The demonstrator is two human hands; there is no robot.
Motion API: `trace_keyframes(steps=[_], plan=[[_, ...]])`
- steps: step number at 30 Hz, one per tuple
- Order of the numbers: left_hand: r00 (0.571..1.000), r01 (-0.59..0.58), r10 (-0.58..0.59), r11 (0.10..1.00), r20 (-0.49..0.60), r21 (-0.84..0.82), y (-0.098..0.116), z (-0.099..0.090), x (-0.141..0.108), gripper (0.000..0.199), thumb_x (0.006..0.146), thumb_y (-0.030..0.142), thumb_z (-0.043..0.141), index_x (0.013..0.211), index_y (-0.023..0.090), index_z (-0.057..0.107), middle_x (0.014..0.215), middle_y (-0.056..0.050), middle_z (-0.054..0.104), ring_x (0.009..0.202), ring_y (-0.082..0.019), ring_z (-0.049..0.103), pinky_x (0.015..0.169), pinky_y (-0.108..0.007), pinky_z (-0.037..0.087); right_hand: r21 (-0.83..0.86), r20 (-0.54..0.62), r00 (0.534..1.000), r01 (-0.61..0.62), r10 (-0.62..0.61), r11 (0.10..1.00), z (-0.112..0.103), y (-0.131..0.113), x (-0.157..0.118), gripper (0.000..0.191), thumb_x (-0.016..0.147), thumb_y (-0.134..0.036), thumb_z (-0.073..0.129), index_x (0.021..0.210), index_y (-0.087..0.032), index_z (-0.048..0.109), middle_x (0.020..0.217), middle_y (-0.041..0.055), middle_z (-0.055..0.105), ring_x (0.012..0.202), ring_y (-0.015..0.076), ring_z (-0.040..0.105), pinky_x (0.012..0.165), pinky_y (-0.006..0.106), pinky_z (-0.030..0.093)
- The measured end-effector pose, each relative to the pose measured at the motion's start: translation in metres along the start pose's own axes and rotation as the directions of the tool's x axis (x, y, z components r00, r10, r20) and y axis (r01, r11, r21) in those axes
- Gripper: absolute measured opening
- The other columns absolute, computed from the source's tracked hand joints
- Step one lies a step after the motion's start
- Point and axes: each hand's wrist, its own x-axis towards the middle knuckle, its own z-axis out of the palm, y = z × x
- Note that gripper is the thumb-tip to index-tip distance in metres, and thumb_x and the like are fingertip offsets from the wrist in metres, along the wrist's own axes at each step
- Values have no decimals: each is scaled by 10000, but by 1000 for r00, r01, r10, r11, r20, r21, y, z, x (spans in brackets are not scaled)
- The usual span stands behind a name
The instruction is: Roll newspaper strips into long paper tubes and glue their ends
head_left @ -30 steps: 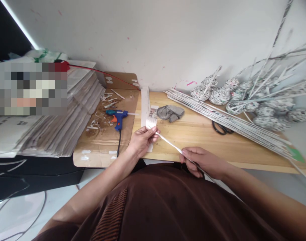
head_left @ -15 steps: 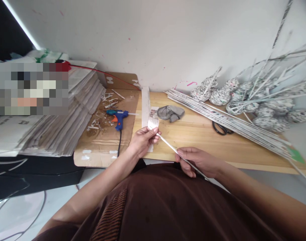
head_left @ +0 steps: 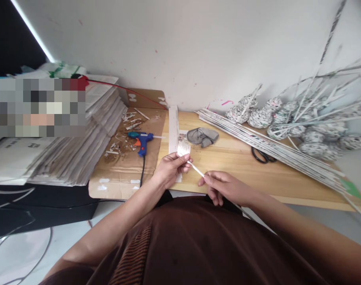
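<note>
A thin white paper tube (head_left: 197,170) runs slantwise between my two hands. At its upper left end, my left hand (head_left: 172,168) pinches it, together with a wider flared piece of printed paper (head_left: 184,149). My right hand (head_left: 222,185) grips the tube further down with thumb and fingers; part of the tube is hidden behind this hand, and its tail shows below the wrist. Both hands are over the front edge of the wooden table (head_left: 233,166).
Left on cardboard (head_left: 115,174) lie a blue glue gun (head_left: 143,143) and paper scraps. Newspapers (head_left: 103,118) are piled far left. A grey cloth (head_left: 202,136), black-handled scissors (head_left: 259,155), a bundle of paper tubes (head_left: 269,144) and woven paper shapes (head_left: 259,117) lie behind and right.
My right hand has moved up and left along the tube, closer to my left hand. The left hand keeps its pinch. The whole view has shifted slightly.
</note>
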Motion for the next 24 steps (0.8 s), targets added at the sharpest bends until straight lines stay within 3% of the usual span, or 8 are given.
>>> trace_keyframes(steps=[4, 10, 13, 15, 17, 19, 21, 24], plan=[[1000, 2, -2, 1000, -4, 8, 0, 2, 0, 237, 647, 251, 816, 741, 83, 678, 722, -63, 682, 551, -62, 583, 494, -153, 466, -386, -208, 941, 173, -268, 906, 4, -5, 6, 345, 914, -508, 453, 807, -195, 554, 644, -9, 560, 591, 128, 538, 602, 255, 416], [1000, 24, -24, 1000, -11, 7, 1, 1, 0, 258, 617, 260, 836, 716, 87, 672, 631, -37, 646, 511, -53, 554, 475, -143, 451, 55, 51, 999, -11, 9, 998, 1, -1, 11, 436, 923, -592, 329, 860, -192, 489, 529, -57, 452, 433, 116, 490, 439, 225, 386], [1000, 15, -15, 1000, -14, 8, -1, 1, 2, 261, 615, 267, 838, 707, 99, 661, 598, -24, 633, 515, -63, 567, 475, -145, 455, -246, -51, 992, 100, -116, 964, 1, -6, 12, 387, 918, -562, 389, 856, -197, 500, 597, -27, 516, 518, 130, 522, 521, 245, 403], [1000, 2, -2, 1000, -15, -5, -2, 0, 3, 257, 616, 260, 838, 721, 104, 662, 617, -26, 645, 532, -68, 582, 484, -146, 462, -537, -178, 930, 181, -321, 824, 3, -11, 13, 324, 921, -495, 436, 819, -198, 515, 680, 6, 553, 633, 154, 538, 621, 276, 403], [1000, 7, -7, 1000, -14, -12, -2, 1, 3, 251, 622, 253, 835, 725, 101, 663, 627, -31, 654, 528, -66, 584, 487, -145, 463, -642, -214, 884, 193, -416, 742, 6, -13, 14, 310, 939, -444, 412, 800, -196, 535, 709, 25, 559, 682, 165, 529, 670, 295, 396], [1000, 19, -20, 1000, -11, -17, -1, 1, 2, 245, 629, 253, 831, 709, 95, 661, 627, -37, 660, 509, -58, 574, 482, -142, 457, -492, -186, 934, 181, -305, 852, 7, -12, 16, 356, 961, -452, 342, 817, -193, 540, 660, 13, 536, 615, 146, 511, 622, 279, 401], [1000, 27, -27, 999, -7, -19, 0, 2, 1, 248, 630, 258, 831, 692, 92, 657, 631, -43, 665, 494, -53, 564, 471, -142, 447, -197, -81, 989, 108, -126, 974, 8, -10, 17, 401, 959, -506, 301, 837, -190, 516, 589, -23, 472, 530, 127, 489, 529, 250, 390], [1000, 23, -23, 1000, -11, -20, 1, 2, 1, 258, 621, 263, 835, 686, 92, 653, 638, -47, 668, 493, -55, 565, 467, -145, 441, -26, -2, 1000, 24, -24, 999, 8, -9, 19, 421, 942, -557, 299, 860, -192, 490, 561, -43, 432, 498, 133, 500, 466, 236, 371]])
